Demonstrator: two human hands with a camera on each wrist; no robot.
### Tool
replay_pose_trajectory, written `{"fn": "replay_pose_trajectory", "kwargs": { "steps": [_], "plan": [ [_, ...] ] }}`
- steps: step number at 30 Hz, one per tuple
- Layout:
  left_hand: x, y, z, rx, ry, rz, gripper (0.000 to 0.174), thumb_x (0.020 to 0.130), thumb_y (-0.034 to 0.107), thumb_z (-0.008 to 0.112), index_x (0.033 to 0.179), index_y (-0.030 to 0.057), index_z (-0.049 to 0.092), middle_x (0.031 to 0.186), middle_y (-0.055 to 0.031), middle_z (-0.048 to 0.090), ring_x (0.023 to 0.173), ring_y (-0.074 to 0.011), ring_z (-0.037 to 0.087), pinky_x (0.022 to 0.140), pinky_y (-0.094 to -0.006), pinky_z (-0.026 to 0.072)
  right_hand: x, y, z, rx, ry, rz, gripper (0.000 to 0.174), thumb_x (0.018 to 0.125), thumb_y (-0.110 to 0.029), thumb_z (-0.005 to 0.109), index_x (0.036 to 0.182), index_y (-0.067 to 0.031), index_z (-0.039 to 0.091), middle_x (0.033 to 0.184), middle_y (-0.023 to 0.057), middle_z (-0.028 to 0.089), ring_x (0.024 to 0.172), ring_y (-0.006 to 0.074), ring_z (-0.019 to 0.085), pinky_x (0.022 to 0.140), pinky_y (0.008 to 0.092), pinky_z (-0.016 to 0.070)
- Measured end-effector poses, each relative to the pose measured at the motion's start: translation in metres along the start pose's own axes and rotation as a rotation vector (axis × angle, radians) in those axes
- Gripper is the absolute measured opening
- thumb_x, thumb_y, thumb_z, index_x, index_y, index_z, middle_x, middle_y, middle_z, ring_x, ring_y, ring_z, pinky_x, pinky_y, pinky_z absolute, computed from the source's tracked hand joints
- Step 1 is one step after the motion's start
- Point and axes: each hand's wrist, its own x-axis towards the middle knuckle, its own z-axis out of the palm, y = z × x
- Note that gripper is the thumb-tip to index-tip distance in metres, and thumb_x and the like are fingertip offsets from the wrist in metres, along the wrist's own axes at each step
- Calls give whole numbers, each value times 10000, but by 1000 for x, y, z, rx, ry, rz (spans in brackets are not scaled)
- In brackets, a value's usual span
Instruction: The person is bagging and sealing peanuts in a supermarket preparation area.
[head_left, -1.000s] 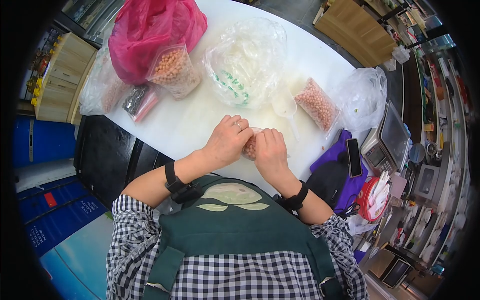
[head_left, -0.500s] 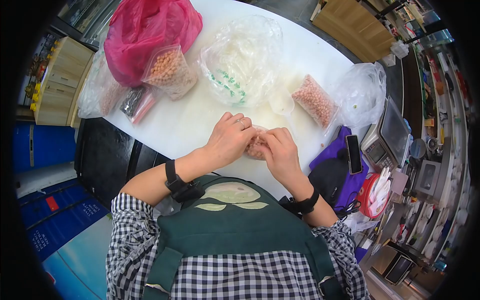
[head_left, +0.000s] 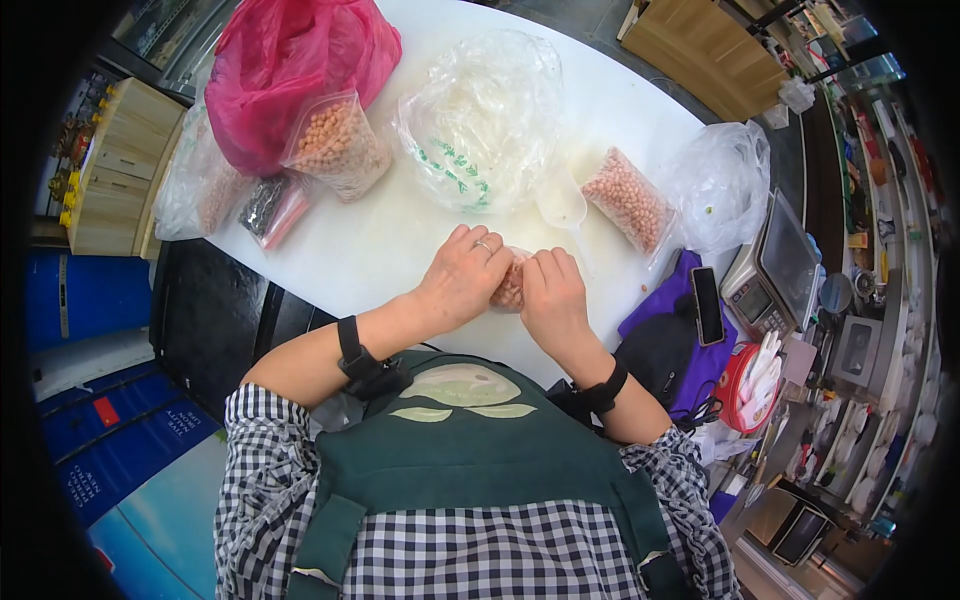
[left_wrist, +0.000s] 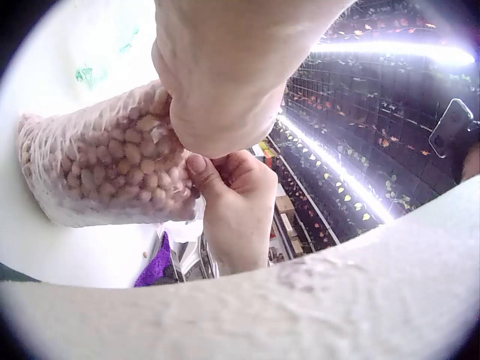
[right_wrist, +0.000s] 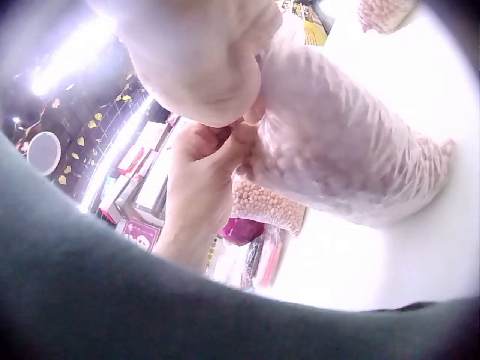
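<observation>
A clear plastic bag of pinkish peanuts [head_left: 509, 284] stands upright on the white table, between both hands. My left hand [head_left: 463, 277] pinches the bag's top edge from the left, a ring on one finger. From the right, my right hand [head_left: 554, 303] pinches the same edge. In the left wrist view the peanuts [left_wrist: 112, 169] show through the wrinkled film, and the right thumb presses at the bag's top. The right wrist view shows the bag [right_wrist: 337, 150] with the fingertips of both hands close together at its mouth.
Past the hands lie a crumpled clear bag [head_left: 480, 120], a white plastic scoop [head_left: 563, 207] and another peanut bag [head_left: 628, 200]. At the left are a pink bag [head_left: 290, 80] and an open bag of nuts [head_left: 335, 150]. A scale [head_left: 765, 285] and phone [head_left: 708, 308] are right.
My right hand shifted rightward with its thumb spread half a second ago, then came back in at the bag's top. The left hand stays nearly still on the bag.
</observation>
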Motion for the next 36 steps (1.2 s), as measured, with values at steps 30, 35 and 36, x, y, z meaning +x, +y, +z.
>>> {"fn": "replay_pose_trajectory", "kwargs": {
  "steps": [30,35,36],
  "plan": [
    [-21,10,-19,-242,-30,-113,192,663,-8,773,816,43,669,804,-106,617,782,-325,609,678,-416,511,-25,18,-31,312,41,-60,118,735,4,779,810,-21,691,709,74,536,638,244,534,551,369,438],
    [-30,19,-21,-297,-38,-155,182,693,-5,780,820,35,655,800,-109,611,782,-330,605,688,-420,506,-34,26,-28,298,-8,-50,143,757,14,775,861,-20,683,735,81,544,668,258,551,572,371,452],
    [-26,14,-20,-320,-51,-164,175,709,-2,780,821,36,651,800,-110,610,781,-328,604,694,-420,504,-30,28,-29,292,-5,-57,143,757,14,775,861,-20,683,735,81,544,668,258,551,572,371,452]
  ]
}}
